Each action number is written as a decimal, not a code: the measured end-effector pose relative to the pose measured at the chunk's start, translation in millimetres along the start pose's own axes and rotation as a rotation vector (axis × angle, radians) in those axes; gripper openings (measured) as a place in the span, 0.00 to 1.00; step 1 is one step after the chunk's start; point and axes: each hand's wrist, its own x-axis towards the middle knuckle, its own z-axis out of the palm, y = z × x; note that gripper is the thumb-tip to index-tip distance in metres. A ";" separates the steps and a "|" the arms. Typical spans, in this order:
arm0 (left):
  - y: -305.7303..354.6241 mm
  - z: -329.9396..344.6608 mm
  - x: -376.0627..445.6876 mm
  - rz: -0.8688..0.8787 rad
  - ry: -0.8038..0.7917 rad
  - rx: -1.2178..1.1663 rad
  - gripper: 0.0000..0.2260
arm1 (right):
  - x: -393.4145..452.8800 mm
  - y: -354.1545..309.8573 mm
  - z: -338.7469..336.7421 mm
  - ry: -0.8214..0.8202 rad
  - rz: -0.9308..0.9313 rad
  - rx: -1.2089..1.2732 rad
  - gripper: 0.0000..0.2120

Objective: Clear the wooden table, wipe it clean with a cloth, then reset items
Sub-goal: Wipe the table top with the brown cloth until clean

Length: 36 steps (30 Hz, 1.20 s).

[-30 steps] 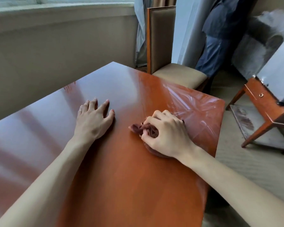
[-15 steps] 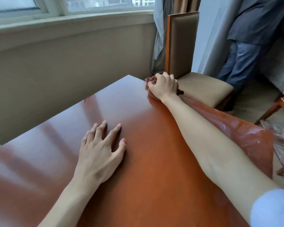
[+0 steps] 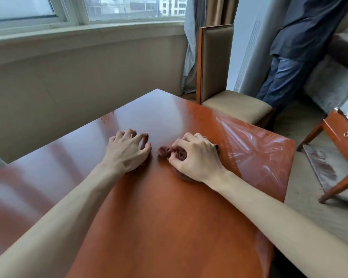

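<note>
Table: wooden table [image 3: 159, 227], glossy top, clear plastic film [image 3: 255, 149] wrinkled over the far right corner.
Cloth: dark red cloth [image 3: 176, 154], bunched on the tabletop near its middle, beneath the right hand.
Right hand: right hand [image 3: 195, 157], fingers curled, gripping the cloth and pressing it to the wood.
Left hand: left hand [image 3: 128, 150], just beside the cloth, fingertips arched on the tabletop, holding nothing.
Surroundings: upholstered chair [image 3: 219, 77] at the far edge; a standing person [image 3: 293, 53] behind it; a wooden stand [image 3: 338, 141] to the right; window [image 3: 88, 11] above the wall.
</note>
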 end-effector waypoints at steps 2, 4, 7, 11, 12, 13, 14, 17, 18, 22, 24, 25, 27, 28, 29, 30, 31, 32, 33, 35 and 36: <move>-18.3 0.8 2.5 -0.031 0.028 0.001 0.28 | 41.6 16.7 15.5 0.007 0.059 -0.035 0.15; -31.2 5.7 2.6 -0.092 0.010 -0.063 0.30 | 88.8 35.0 35.9 0.006 0.113 -0.071 0.15; -33.5 14.3 6.0 -0.088 0.002 -0.071 0.31 | 162.6 60.9 65.6 0.043 0.187 -0.107 0.14; -37.1 19.8 7.7 -0.103 0.038 -0.040 0.30 | 259.4 84.3 107.0 0.082 0.283 -0.116 0.15; -35.6 20.4 7.3 -0.106 0.031 -0.026 0.30 | 278.7 86.8 116.8 0.085 0.295 -0.113 0.15; -33.8 20.2 7.1 -0.108 0.022 -0.010 0.30 | 294.9 87.0 126.0 0.082 0.313 -0.119 0.16; -33.1 19.3 7.5 -0.109 0.021 -0.006 0.30 | 306.5 84.1 133.4 0.077 0.333 -0.127 0.17; -32.7 15.7 6.9 -0.107 0.019 -0.023 0.31 | 309.4 62.7 142.2 0.048 0.323 -0.144 0.16; -31.1 14.2 5.3 -0.104 0.014 -0.030 0.31 | 298.0 52.4 138.8 0.028 0.282 -0.142 0.15; -29.5 8.3 6.3 -0.107 -0.007 -0.106 0.30 | 212.5 3.2 108.4 -0.009 0.125 -0.071 0.14; -37.6 -5.3 9.5 -0.118 0.001 -0.354 0.23 | 153.2 -25.2 86.9 -0.038 0.022 -0.025 0.14; -42.3 -13.7 11.6 -0.110 0.001 -0.485 0.18 | 121.6 -37.6 76.5 -0.042 -0.033 -0.002 0.13; -56.7 -25.4 12.9 -0.094 -0.006 -0.509 0.15 | 64.6 -63.0 59.6 -0.063 -0.167 0.060 0.13; -67.5 -27.9 12.8 -0.106 0.018 -0.440 0.16 | 43.6 -74.7 54.4 -0.085 -0.239 0.082 0.14; -78.5 -27.8 11.4 -0.146 0.056 -0.367 0.17 | 29.6 -83.2 52.6 -0.105 -0.296 0.095 0.14; -89.2 -25.5 10.2 -0.191 0.095 -0.307 0.18 | 24.9 -88.2 53.9 -0.112 -0.326 0.106 0.14; -99.4 -21.0 8.6 -0.239 0.109 -0.255 0.19 | 28.6 -90.9 56.7 -0.101 -0.328 0.117 0.14; -107.4 -16.8 6.6 -0.285 0.107 -0.193 0.20 | 38.8 -92.3 61.1 -0.080 -0.316 0.121 0.14; -113.2 -13.6 4.7 -0.328 0.089 -0.127 0.22 | 53.3 -93.3 67.1 -0.064 -0.304 0.117 0.15; -121.0 -6.7 2.1 -0.360 0.077 -0.059 0.28 | 89.4 -98.2 85.5 -0.075 -0.280 0.093 0.16; -123.0 -3.1 1.9 -0.360 0.093 -0.062 0.30 | 109.7 -102.9 98.2 -0.085 -0.273 0.080 0.16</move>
